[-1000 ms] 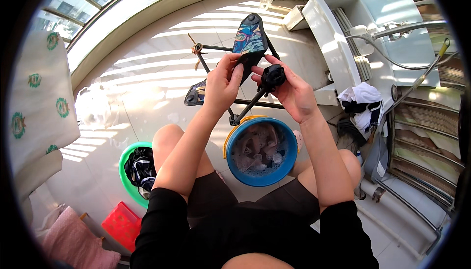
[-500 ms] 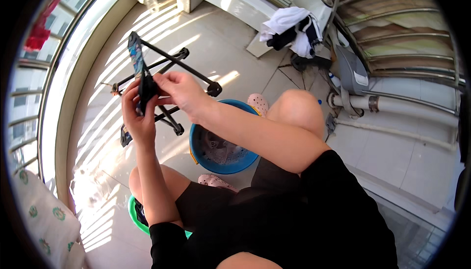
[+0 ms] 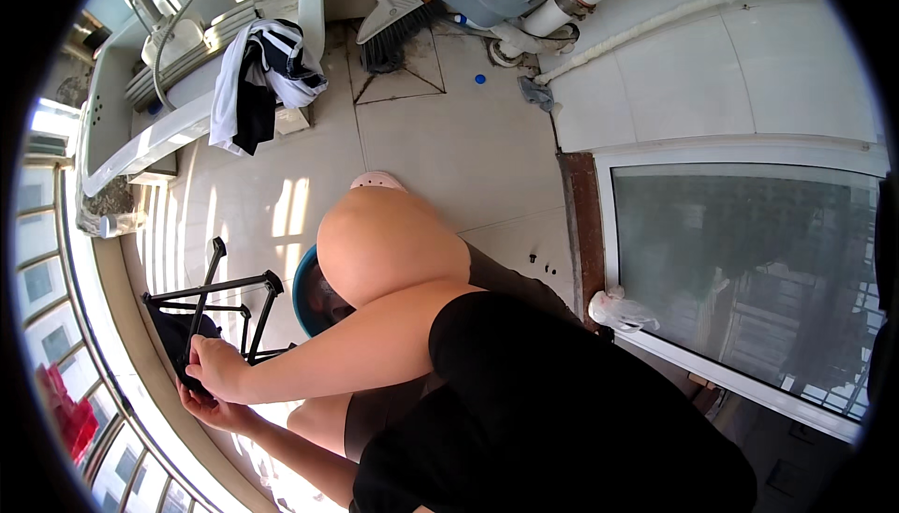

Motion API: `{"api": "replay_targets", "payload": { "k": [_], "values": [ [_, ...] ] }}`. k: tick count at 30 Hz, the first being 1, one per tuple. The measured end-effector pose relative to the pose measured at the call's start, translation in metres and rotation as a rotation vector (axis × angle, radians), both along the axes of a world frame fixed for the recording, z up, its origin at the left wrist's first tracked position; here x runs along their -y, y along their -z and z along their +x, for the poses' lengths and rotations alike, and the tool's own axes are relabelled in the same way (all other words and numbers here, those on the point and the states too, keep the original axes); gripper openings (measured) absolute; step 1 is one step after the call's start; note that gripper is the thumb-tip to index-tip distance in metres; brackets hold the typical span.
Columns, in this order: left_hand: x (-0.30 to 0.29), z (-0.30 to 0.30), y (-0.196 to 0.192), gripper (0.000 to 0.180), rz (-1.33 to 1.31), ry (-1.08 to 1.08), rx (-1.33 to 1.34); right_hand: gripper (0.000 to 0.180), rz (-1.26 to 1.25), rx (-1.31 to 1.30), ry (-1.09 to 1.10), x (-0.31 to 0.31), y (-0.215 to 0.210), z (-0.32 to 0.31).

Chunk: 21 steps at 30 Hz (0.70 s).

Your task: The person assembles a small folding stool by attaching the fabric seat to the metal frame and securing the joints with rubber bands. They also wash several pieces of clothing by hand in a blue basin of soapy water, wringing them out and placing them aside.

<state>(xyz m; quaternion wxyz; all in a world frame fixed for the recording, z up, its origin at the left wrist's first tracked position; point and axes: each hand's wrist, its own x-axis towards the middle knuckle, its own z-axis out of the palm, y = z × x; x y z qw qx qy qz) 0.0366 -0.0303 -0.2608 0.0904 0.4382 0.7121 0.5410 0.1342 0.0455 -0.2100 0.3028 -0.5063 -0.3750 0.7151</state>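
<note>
The stool (image 3: 211,287), near the bucket (image 3: 304,300), was gripped by the right hand (image 3: 217,369), while the closure of the left hand (image 3: 215,410) beside it could not be told; handling of the seat (image 3: 176,330) was judged in hand, steady support being called for next.

And here comes the right arm, its bare forearm (image 3: 328,349) stretched right across the front of the body toward the person's left, with the right hand (image 3: 223,370) on top, back of the hand showing and fingers bent inward! Just below it in the view, the left hand (image 3: 213,410) sits close in, fingers curled and partly hidden, its forearm (image 3: 292,449) slanting up from the lower edge, and what a tight pairing this is, two wrists near each other, both hands working well out to the left side
</note>
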Motion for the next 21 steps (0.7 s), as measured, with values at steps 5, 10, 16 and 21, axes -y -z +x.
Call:
{"api": "replay_targets", "payload": {
  "k": [5, 10, 16, 21],
  "values": [
    [-0.019, -0.013, -0.012, 0.043, -0.194, -0.008, -0.004, 0.018, -0.034, 0.015, 0.035, -0.016, 0.01, -0.017],
    [-0.044, -0.023, -0.027, 0.04, -0.38, -0.072, -0.208, 0.017, 0.092, 0.132, -0.19, -0.038, 0.018, -0.037],
    [-0.048, -0.046, -0.018, 0.035, -0.276, 0.038, -0.016, 0.018, 0.041, 0.171, -0.082, -0.037, -0.008, -0.029],
    [-0.051, -0.043, -0.003, 0.034, -0.125, -0.072, 0.321, 0.019, 0.07, 0.277, -0.021, -0.037, -0.026, -0.015]
  ]
}}
